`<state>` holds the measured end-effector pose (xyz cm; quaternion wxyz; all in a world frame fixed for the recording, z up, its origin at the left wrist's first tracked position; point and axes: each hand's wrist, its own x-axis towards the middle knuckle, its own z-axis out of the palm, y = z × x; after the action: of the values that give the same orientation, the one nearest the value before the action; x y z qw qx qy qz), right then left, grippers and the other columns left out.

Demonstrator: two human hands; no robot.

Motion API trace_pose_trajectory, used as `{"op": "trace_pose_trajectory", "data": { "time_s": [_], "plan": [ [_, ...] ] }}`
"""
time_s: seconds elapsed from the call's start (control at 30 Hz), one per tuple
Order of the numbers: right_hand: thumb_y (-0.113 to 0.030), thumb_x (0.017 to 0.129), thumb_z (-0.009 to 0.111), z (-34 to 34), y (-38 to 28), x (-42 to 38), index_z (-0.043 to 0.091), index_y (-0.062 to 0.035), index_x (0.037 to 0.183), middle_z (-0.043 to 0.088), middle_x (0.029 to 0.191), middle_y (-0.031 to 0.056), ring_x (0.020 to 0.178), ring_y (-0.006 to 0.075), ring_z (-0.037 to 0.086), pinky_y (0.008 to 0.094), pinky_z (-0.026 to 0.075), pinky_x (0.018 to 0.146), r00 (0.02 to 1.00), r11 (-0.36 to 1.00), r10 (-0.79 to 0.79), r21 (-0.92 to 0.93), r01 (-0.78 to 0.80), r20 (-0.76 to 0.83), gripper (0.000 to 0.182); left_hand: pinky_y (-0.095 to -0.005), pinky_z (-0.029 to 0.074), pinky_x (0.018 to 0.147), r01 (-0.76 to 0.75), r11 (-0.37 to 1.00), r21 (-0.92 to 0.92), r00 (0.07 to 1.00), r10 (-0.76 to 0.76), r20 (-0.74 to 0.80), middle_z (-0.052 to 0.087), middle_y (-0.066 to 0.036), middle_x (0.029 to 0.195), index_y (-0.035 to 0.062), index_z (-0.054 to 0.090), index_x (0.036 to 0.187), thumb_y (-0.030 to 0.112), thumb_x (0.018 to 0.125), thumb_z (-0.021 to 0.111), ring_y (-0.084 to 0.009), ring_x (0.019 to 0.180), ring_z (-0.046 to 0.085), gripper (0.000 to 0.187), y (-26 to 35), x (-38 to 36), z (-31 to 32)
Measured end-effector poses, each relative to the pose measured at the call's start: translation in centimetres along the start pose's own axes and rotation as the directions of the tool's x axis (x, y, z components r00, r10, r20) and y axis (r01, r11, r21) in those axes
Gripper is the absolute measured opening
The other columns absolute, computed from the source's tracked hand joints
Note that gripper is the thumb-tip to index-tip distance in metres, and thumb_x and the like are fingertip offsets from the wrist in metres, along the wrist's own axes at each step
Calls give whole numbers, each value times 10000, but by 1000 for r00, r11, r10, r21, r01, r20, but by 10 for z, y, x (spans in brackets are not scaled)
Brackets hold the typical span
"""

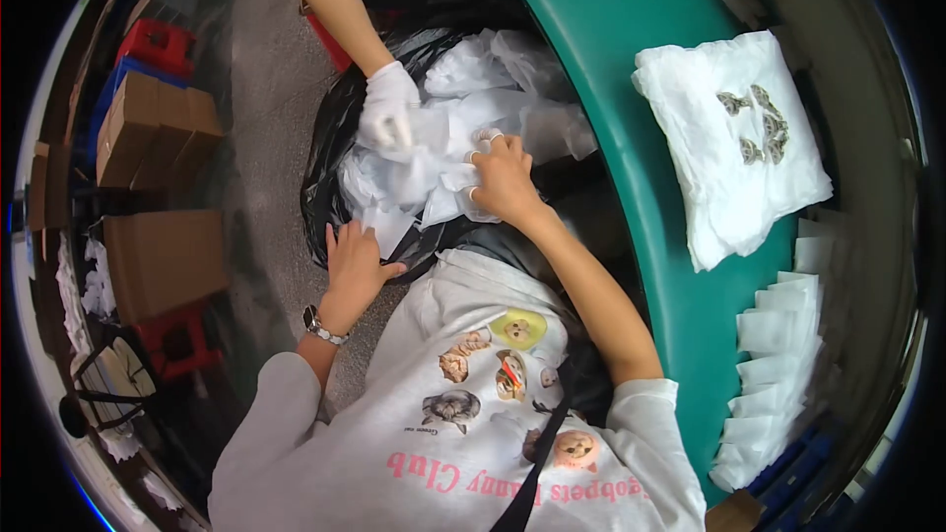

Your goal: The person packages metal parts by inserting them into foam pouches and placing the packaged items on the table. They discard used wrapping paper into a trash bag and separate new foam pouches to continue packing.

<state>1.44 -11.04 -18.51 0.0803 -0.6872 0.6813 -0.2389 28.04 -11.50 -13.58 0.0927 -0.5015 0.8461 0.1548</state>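
While a black bag (330,153) sat open on the floor beside the green counter (680,315), it held a heap of white garments (463,128) in clear wrappers, crumpled with no clear long axis. The right hand (503,177) pinched a fold of them at the heap's near edge; the left hand (353,261) lay spread on the bag's rim. A co-worker's gloved hand (387,106) pressed into the heap from the far side. A folded shirt (734,143) lay flat on the counter, cardboard boxes (158,128) stood well apart.

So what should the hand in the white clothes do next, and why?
Probably lift one piece clear. The right hand is gripping white garments in the black bag, while the left hand rests on its rim and a gloved hand reaches in too.
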Motion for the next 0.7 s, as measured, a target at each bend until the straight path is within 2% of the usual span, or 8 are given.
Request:
{"op": "trace_pose_trajectory", "data": {
  "time_s": [0.13, 0.3, 0.4, 0.47, 0.53, 0.6, 0.63, 0.7],
  "plan": [
    [-98, 738, 714, 14, 18, -4, 654, -9, 1035, 645, 1035, 239, 1023, 427, 616, 493, 487, 862, 929, 931, 117, 289, -225, 350, 316, -497, 295, 1142, -169, 985, -19, 982, 170, 77, 639, -170, 946, -28, 697, 960, 193, 774, 772, -331, 998, 609, 299, -6, -16, 12],
    [-12, 753, 629, -3, -5, 3, 659, 8, 918, 655, 1000, 254, 983, 435, 631, 469, 507, 832, 934, 901, 285, 273, -337, 214, 169, -473, 372, 1098, -435, 893, -117, 892, 445, 82, 643, -126, 898, 10, 710, 887, 35, 757, 614, -293, 954, 623, 163, 12, -36, -5],
    [-58, 769, 653, 10, -27, 13, 697, -23, 873, 691, 980, 170, 945, 392, 669, 466, 532, 780, 976, 971, -211, 125, 203, 54, 118, -447, 394, 1081, -488, 863, -130, 868, 496, 36, 643, -118, 896, 10, 711, 870, 25, 768, 595, -288, 958, 623, 154, 18, -40, -15],
    [-84, 779, 635, 46, -52, 3, 724, -50, 809, 709, 991, 147, 948, 349, 689, 428, 548, 806, 948, 959, -260, 168, 230, 186, 100, -433, 411, 1065, -505, 848, -162, 859, 513, 5, 642, -118, 902, 5, 707, 867, 24, 765, 600, -286, 963, 622, 149, 18, -38, -20],
    [-121, 817, 624, 86, -74, -15, 759, -93, 859, 718, 976, 129, 1023, 301, 680, 376, 537, 886, 753, 995, -97, 45, 89, 651, 144, -422, 430, 1044, -526, 834, -166, 846, 534, 3, 644, -116, 913, 2, 704, 888, 50, 752, 642, -290, 965, 622, 156, 15, -31, -23],
    [-117, 782, 663, 116, -75, -32, 760, -69, 891, 713, 952, 189, 896, 328, 706, 402, 562, 820, 695, 988, -99, -14, 155, 713, 154, -415, 451, 1019, -552, 821, -147, 826, 562, 32, 649, -114, 928, 2, 699, 934, 101, 729, 721, -299, 965, 621, 228, 12, -27, -23],
    [-119, 799, 663, 140, -63, -28, 753, -62, 943, 711, 997, 189, 930, 321, 701, 400, 552, 843, 550, 983, -124, 26, 184, 826, 179, -414, 452, 1011, -551, 821, -149, 825, 563, 50, 650, -116, 930, 4, 700, 935, 103, 735, 722, -299, 965, 621, 224, 12, -24, -25],
    [-136, 814, 656, 141, -43, -20, 733, -68, 1003, 698, 1048, 187, 972, 324, 684, 403, 535, 872, 524, 977, -197, 212, 32, 829, 215, -411, 455, 996, -547, 823, -156, 820, 564, 99, 654, -120, 934, 8, 701, 935, 108, 747, 724, -297, 964, 621, 215, 12, -22, -27]
  ]
}}
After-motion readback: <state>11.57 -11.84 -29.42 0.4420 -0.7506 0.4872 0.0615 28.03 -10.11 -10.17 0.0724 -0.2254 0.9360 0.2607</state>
